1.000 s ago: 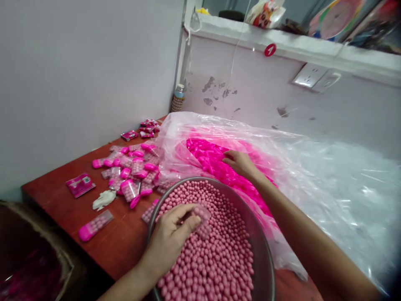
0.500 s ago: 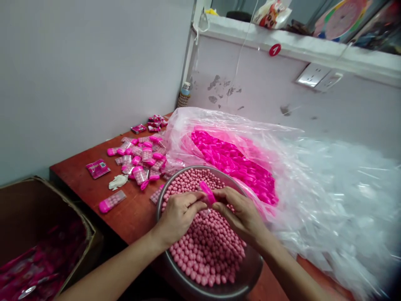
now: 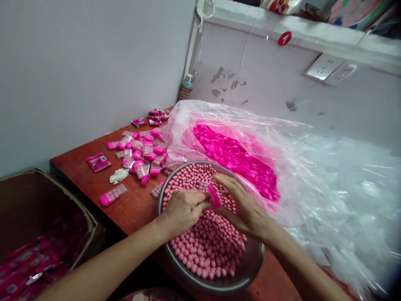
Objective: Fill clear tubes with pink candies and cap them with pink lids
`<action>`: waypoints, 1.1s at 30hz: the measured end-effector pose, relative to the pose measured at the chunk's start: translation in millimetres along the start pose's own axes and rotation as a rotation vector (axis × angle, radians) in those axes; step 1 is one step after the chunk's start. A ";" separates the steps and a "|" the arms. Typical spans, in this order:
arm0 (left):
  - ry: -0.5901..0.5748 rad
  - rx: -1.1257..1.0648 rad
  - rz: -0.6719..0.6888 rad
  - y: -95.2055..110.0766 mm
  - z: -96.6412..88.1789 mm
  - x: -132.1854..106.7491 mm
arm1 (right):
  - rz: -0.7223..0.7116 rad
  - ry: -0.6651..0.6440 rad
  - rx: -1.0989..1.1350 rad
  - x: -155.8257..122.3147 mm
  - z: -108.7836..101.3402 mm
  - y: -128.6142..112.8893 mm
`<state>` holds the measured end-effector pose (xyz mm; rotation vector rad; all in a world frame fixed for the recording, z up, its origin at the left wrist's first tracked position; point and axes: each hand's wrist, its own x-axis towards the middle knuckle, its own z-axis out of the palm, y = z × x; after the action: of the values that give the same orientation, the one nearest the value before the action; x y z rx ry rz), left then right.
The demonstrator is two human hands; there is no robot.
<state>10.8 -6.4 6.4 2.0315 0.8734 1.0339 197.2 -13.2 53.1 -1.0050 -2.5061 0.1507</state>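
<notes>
My left hand (image 3: 183,211) is closed, its thumb and fingers pinching a small clear container with a bright pink cap (image 3: 214,195). Much of the container is hidden behind the fingers. My right hand (image 3: 247,213) is open just to the right of the cap, fingers stretched out and apart from the thumb; whether its thumb touches the cap I cannot tell. Both hands are over a grey metal bowl (image 3: 255,278) holding many pink beads (image 3: 206,242).
Filled pink-capped containers (image 3: 147,148) are piled left of the bowl, near a crumpled white scrap (image 3: 119,176) and a pink packet (image 3: 98,162). Behind lies a plastic bag of pink caps (image 3: 238,161), with clear pieces (image 3: 354,192) rightward. A cardboard box (image 3: 70,196) stands lower left.
My right hand has let go of the pink cap and spread its fingers. My left hand keeps hold of the container. The view has shifted slightly.
</notes>
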 end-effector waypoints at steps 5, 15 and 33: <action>-0.029 -0.300 -0.163 2.3 0.9 4.7 | -0.160 -0.185 -0.256 12.5 -22.2 -2.0; 0.202 -0.602 -0.361 -6.2 -2.7 9.1 | 0.145 0.192 -0.353 2.4 36.8 -6.7; 0.320 -0.777 -0.406 -23.5 -15.1 22.2 | 0.180 0.125 -0.132 22.9 35.2 9.5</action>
<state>2.2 28.0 3.0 1.0150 0.8193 1.2265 173.3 11.4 27.1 -1.2536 -2.3354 -0.0235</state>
